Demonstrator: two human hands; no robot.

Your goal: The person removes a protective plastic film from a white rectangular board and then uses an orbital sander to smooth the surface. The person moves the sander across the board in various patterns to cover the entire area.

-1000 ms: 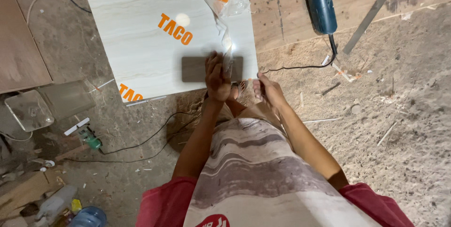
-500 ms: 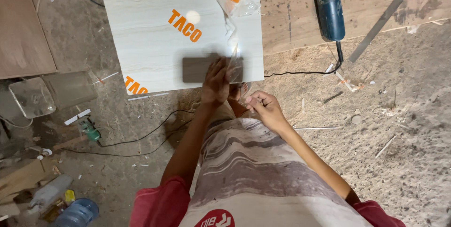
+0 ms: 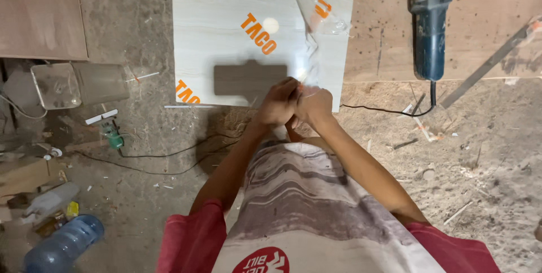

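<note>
— Where the person's arms run forward over the striped cloth (image 3: 305, 194) draped on the lap, what are the hands doing?

— They meet just past the knees. The left hand (image 3: 275, 106) and the right hand (image 3: 314, 106) are pressed close together, fingers curled, and between them they seem to pinch the lower end of a clear plastic film (image 3: 313, 24). How firm the hold is cannot be told; the fingers overlap.

— And the film itself?

— It rises from the hands and lies crumpled across the pale wood-grain panel (image 3: 226, 41), toward the panel's right edge. The hands hover at the panel's near edge, close to its near right corner.

— Anything else on the panel?

— A dark brown rectangular block (image 3: 245, 79), blurred, lies near the near edge, just left of the left hand.

— What lies around it?

— On the sawdust floor, a black cable (image 3: 169, 154) runs left of the knees, a blue water bottle (image 3: 62, 245) lies at lower left, and a clear container (image 3: 79, 84) lies beside the panel's left edge. Farther off, right of the panel, a blue angle grinder (image 3: 429, 36) lies on a plywood sheet (image 3: 384, 24), with a metal bar (image 3: 485, 67) slanting beside it.
</note>
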